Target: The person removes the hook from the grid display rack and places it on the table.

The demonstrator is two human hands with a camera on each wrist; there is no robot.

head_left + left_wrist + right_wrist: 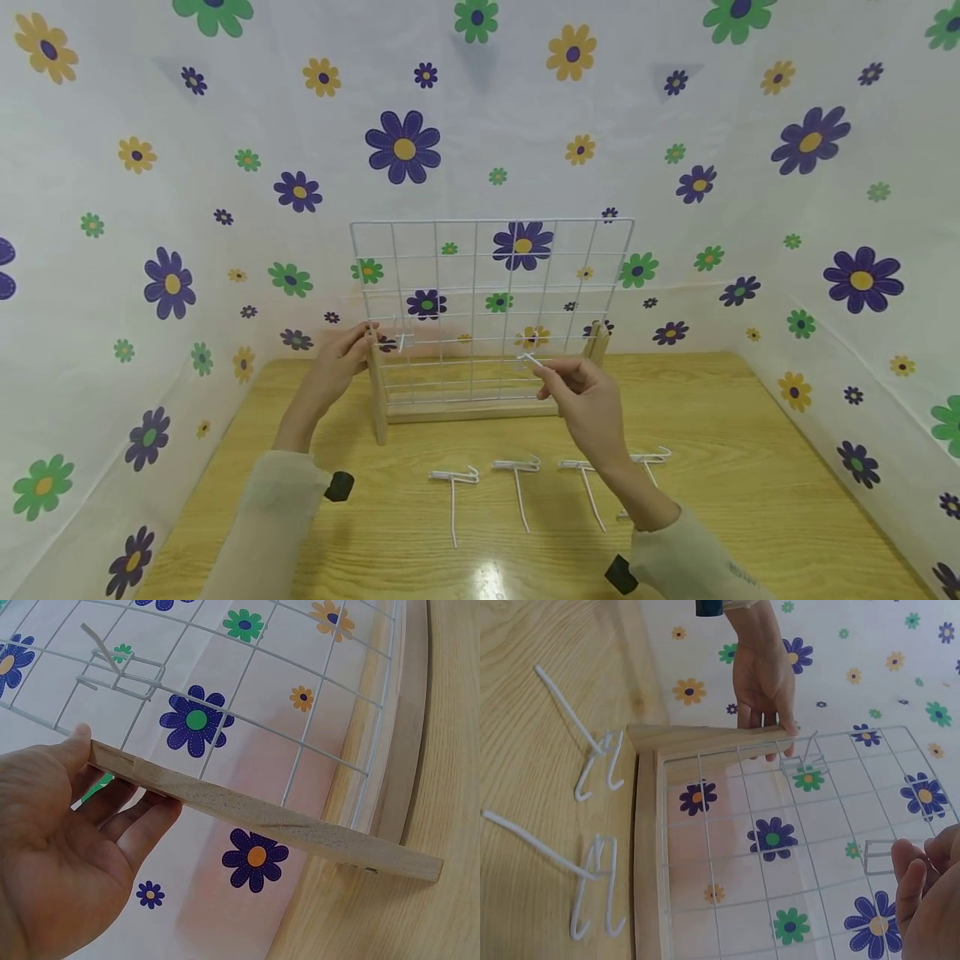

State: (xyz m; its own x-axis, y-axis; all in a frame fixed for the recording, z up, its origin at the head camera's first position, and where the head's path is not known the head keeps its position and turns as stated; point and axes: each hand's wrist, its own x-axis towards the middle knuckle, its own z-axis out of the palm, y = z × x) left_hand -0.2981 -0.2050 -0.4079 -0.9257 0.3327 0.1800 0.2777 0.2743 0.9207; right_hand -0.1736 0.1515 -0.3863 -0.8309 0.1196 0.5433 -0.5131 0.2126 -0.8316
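A white wire grid panel [491, 221] stands upright in a wooden stand. My left hand [339, 367] grips the top of the stand's left post [377, 400], thumb on the near side in the left wrist view. One white wire hook [93, 635] hangs on the grid close to that post, its prong sticking out. With thumb and fingertips, my right hand [588, 404] pinches another white wire hook [531, 359] at the grid's right-of-middle part. That hook's rectangular back overlaps the grid wires in the right wrist view, partly hidden by the fingers.
Several more white wire hooks lie in a row on the wooden table [300, 533], among them one at the row's left end [453, 517] and one beside it [522, 500]. My right forearm passes over the row's right end. A flower-patterned cloth [480, 100] surrounds the table.
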